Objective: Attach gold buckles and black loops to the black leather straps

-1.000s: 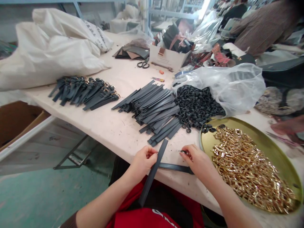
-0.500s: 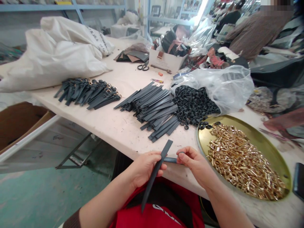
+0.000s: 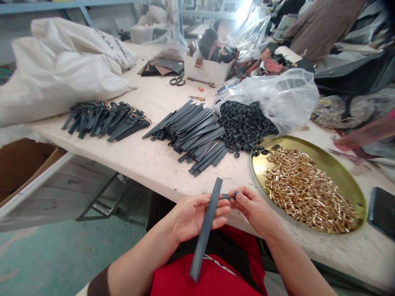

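Note:
My left hand [image 3: 189,218] is palm up with its fingers stretched out and apart. A dark grey strap [image 3: 205,230] lies slantwise across those fingers, its lower end over my lap. A second dark strip [image 3: 226,197] runs behind the left fingers towards my right hand [image 3: 254,207]. Between the right thumb and fingertips is a small black loop [image 3: 235,195], pinched beside the strip's end. Whether the strip passes through the loop I cannot tell. Ahead lie a pile of loose straps [image 3: 194,133] and a heap of black loops [image 3: 243,125].
Right of my hands, an oval gold tray [image 3: 339,170] bears many gold metal fittings, near a phone [image 3: 382,209]. Bundled straps with gold hardware [image 3: 106,119] lie left, before a white sack [image 3: 68,78]. Scissors [image 3: 177,80], a white box [image 3: 206,70] and a plastic bag [image 3: 290,96] stand further back.
My left fingers have opened out from their grip, so the strap now lies across them. The black loop in my right fingers shows more clearly. The view has shifted slightly.

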`<state>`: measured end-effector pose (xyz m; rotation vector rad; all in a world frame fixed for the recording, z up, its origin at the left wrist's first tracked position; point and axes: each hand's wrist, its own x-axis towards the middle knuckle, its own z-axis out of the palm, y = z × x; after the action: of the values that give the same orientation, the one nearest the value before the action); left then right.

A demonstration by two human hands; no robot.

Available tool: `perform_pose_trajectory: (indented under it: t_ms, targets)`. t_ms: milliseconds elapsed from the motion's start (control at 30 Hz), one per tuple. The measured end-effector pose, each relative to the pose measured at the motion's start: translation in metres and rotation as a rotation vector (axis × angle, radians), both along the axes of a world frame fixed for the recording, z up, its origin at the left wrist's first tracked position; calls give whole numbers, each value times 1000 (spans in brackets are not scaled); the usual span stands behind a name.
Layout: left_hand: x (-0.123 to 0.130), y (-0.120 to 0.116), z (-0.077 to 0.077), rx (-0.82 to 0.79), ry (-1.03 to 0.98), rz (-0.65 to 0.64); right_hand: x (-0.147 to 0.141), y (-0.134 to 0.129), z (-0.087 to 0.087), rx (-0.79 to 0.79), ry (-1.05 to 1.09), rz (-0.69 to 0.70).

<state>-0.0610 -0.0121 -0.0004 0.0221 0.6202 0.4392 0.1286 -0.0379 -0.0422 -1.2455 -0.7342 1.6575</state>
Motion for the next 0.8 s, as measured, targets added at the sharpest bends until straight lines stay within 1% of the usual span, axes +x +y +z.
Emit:
perform_pose_trajectory:
  t_ms: [100,200,267,333,400,467,567,800]
  targets:
    - [1,2,-1,17,56,-16,-1,-1,3,-30,82,-16]
    - [2,3,-4,100,139,7,-2,-2,7,-40,140,-31]
    - [3,3,-6,214,232,23,-2,-2,9,-37,167,-47]
    - [6,2,-7,377,350,13,-3,-3,10,-34,197,-90]
    - [9,0,-8,526,466,-36,-3,-3,10,-42,234,-163]
    - [11,-2,-8,597,552,-104,-4,-3,10,-65,261,-228]
    - [13,-3,-8,581,599,-163,-5,-2,10,-102,262,-260]
    - [12,-2,-12,490,555,-212,-11,-1,9,-109,263,-270]
